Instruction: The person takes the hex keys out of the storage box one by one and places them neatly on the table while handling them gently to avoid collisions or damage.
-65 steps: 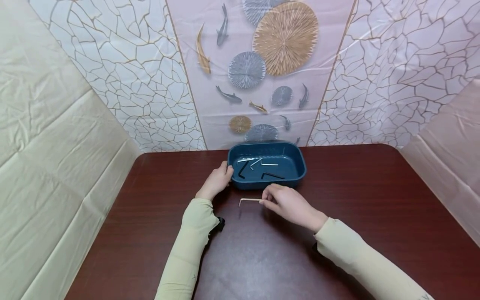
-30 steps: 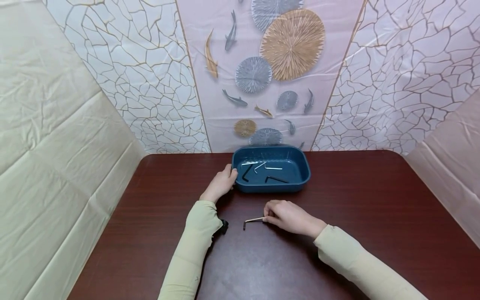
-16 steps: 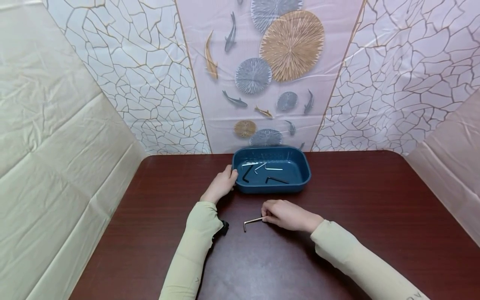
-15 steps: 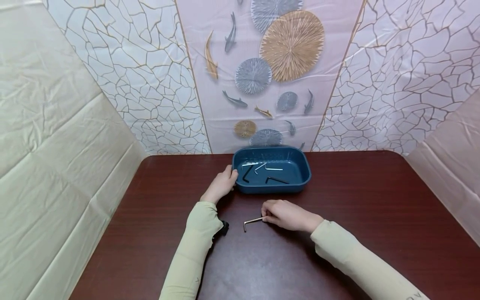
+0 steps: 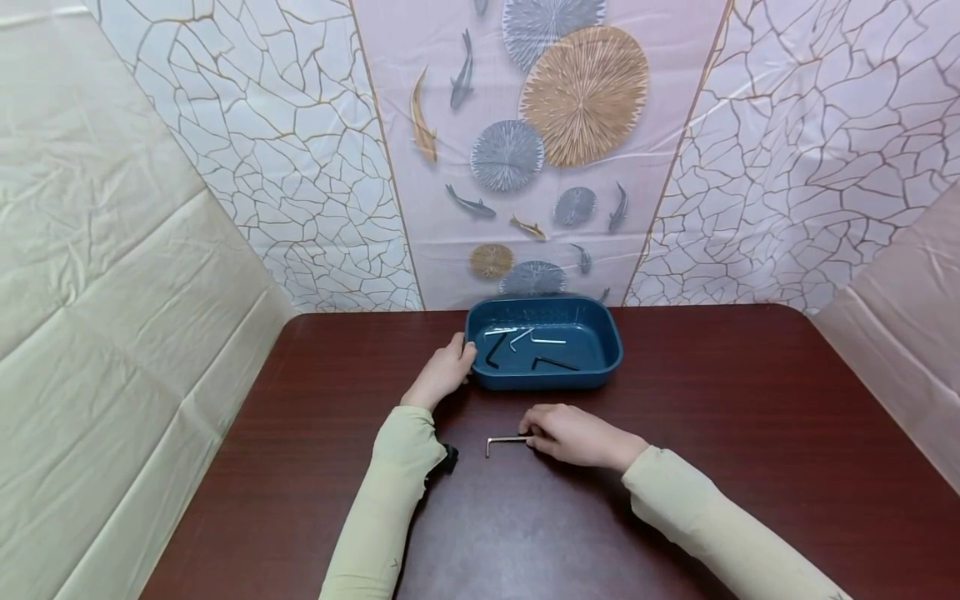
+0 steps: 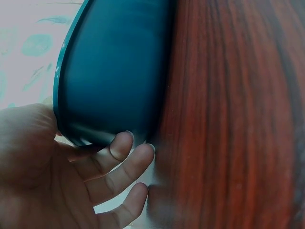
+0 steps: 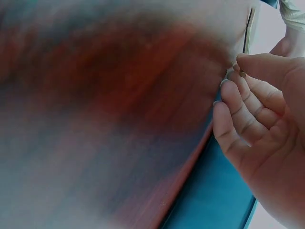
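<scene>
My right hand [image 5: 579,436] pinches a hex key [image 5: 507,439] between thumb and fingertips, a little in front of a dark blue tray [image 5: 540,382]. The key's long arm points left and its short bent end hangs down. In the right wrist view, the key [image 7: 248,31] sticks out past my thumb tip. My left hand [image 5: 441,372] grips the tray's left end, thumb at the rim. The left wrist view has the fingers curled against the outer wall of the tray [image 6: 114,62]; the thumb is mostly hidden there. Inside the tray lie several hex keys, black [image 5: 556,363] and silver [image 5: 549,341].
The tray stands near the back edge of a dark red-brown wooden table [image 5: 712,400]. Behind it hangs a patterned cloth [image 5: 510,217], and a cream cloth [image 5: 150,292] slopes along the left side. A black wrist device [image 5: 449,459] shows under the left sleeve.
Compared with about two seconds ago, my right hand has drawn back from the tray toward me with the hex key. Lately the key has turned slightly to lie more level. The left hand stays at the tray.
</scene>
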The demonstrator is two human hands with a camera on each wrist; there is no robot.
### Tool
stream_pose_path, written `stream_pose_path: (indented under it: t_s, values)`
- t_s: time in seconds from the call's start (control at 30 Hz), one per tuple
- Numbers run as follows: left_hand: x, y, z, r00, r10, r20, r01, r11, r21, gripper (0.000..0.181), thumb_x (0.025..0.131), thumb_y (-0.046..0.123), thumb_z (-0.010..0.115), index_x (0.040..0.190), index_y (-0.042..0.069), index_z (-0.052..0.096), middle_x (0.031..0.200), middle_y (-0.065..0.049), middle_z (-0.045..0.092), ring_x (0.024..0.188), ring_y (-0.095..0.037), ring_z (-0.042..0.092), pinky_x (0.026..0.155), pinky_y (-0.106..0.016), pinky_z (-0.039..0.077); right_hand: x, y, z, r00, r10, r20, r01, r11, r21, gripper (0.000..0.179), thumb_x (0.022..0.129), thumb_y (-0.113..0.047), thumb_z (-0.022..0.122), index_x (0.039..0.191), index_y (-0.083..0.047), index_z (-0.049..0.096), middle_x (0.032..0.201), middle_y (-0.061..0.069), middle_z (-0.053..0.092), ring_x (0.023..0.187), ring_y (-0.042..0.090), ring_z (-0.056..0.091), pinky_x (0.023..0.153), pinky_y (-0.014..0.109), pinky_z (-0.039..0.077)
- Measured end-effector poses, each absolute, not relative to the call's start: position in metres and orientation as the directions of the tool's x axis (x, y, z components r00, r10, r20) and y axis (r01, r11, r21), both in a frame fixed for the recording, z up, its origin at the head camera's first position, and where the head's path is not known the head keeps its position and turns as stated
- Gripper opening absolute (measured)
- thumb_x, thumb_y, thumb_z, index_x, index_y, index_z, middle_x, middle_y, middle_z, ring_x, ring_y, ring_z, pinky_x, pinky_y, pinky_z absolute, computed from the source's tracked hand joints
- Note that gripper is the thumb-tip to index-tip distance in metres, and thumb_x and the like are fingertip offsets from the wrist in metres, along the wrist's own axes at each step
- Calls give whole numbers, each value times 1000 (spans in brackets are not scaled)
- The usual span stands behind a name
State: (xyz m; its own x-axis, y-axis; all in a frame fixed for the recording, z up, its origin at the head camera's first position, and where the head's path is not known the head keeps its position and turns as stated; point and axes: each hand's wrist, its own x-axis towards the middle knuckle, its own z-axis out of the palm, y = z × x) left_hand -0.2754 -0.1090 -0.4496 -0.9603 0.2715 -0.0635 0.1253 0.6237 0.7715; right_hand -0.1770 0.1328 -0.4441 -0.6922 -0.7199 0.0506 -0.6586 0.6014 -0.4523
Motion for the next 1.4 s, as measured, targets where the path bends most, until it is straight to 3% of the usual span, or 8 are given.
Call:
stream_pose_path:
  t_s: [0.17,0.5,1.4]
  values:
    - [-276,-109,-450,-961,269,-59,129,629,766,43,109,30,35,142,4,43,92,-11,64,75,-22,62,74,-38,51,-175,129,-445,-711,-703,22,-629,623,-465,17,94,-8,67,111,-10,67,100,-4,66,80,4,57,75,28,52]
    - [-276,-109,-450,-960,274,-62,128,624,771,44,109,31,35,144,5,42,92,-9,64,76,-21,62,76,-38,52,-167,125,-446,-741,-671,-28,-566,646,-512,26,92,-8,68,117,-5,61,72,-13,54,63,1,52,60,23,47]
    - [-276,-109,-451,-957,278,-78,114,612,782,44,109,32,36,144,5,41,95,-10,64,79,-22,63,78,-39,51,-159,122,-445,-749,-663,-19,-568,656,-497,28,89,-8,70,116,-4,62,66,-14,50,57,0,47,56,23,44]
